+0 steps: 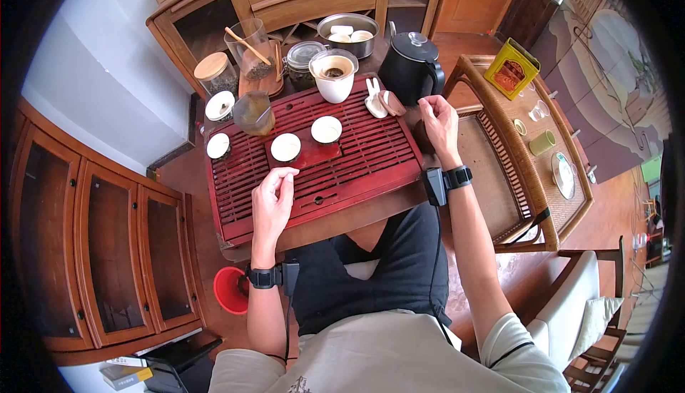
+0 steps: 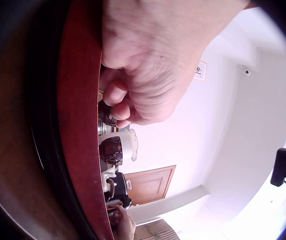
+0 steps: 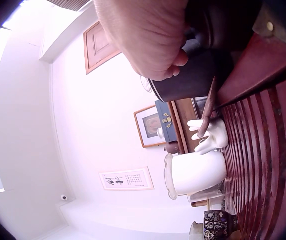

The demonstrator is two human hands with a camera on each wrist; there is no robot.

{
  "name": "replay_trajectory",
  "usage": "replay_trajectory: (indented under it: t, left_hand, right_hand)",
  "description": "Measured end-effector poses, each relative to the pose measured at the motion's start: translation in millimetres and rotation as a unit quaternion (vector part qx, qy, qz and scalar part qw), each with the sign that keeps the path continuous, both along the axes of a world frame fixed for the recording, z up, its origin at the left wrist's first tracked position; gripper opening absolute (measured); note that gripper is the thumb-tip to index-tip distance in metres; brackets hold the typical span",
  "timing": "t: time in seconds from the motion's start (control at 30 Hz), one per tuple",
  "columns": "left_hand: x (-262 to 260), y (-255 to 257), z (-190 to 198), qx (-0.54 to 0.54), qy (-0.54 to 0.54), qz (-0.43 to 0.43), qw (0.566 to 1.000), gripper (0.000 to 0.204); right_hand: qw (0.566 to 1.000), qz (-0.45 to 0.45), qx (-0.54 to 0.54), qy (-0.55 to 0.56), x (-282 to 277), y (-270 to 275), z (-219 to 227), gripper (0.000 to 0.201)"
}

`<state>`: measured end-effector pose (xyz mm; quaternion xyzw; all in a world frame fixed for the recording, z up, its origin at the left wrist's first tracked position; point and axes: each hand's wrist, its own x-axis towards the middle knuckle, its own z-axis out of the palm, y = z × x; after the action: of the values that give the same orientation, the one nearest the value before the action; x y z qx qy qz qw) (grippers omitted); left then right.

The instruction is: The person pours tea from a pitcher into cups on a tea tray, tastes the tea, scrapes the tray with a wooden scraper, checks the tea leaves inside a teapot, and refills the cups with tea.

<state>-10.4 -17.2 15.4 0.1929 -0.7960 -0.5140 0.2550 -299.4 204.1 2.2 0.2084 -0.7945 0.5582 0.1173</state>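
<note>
My left hand (image 1: 272, 204) rests at the front edge of the red slatted tea tray (image 1: 371, 172), fingers loosely curled and holding nothing. Just beyond its fingertips stands a white-lined teacup (image 1: 285, 147), with a second teacup (image 1: 326, 130) to the right; dark patterns cover their outsides. My right hand (image 1: 440, 125) hovers past the tray's right side, loosely curled, near the black kettle (image 1: 410, 65). In the right wrist view its fingers overlap the kettle (image 3: 188, 80). Close by on the tray sit a white rabbit figure (image 1: 374, 100) and a brown piece (image 1: 392, 103).
A white vessel with a filter (image 1: 334, 83) stands at the tray's back, a glass pitcher (image 1: 255, 115) at its left. Behind are glass jars (image 1: 257, 40) and a metal pot (image 1: 347, 47). A rattan side table (image 1: 528, 150) stands right, a red bin (image 1: 231, 290) below left.
</note>
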Motion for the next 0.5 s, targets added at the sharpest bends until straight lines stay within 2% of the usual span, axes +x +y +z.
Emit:
replay_trajectory:
  t: [0.5]
  left_hand:
    - [0.3, -0.8, -1.2, -0.011, -0.009, 0.004, 1.000, 0.015]
  right_hand:
    - [1.000, -0.001, 0.005, 0.005, 1.4, 0.1, 1.6, 0.025]
